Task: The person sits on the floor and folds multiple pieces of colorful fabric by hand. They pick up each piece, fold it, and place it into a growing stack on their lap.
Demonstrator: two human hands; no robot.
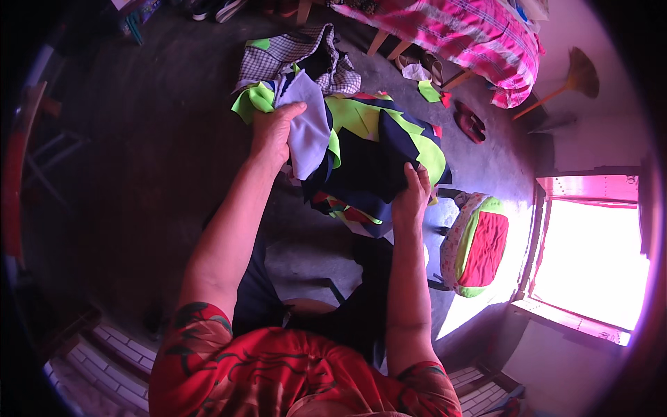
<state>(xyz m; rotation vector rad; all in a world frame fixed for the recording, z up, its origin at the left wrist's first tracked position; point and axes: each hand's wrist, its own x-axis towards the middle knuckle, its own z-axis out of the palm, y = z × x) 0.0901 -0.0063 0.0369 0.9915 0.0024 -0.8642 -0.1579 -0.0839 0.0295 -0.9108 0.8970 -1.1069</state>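
Note:
My left hand is closed on a pale lavender-grey cloth piece, its thumb lying over the cloth. A lime-green cloth scrap shows just beyond that hand. My right hand pinches the right edge of a black cloth piece. This lies over a heap of cut scraps in black, lime green and red. A lime-green strip curves beside my right fingers. Behind the heap lies a checked cloth, partly covered by the lavender piece.
A stool with a red and green cushion stands to the right, near the bright window. At the far side, a pink plaid cloth drapes over a wooden-legged bed or table. A dark red shoe and a broom are at the far right.

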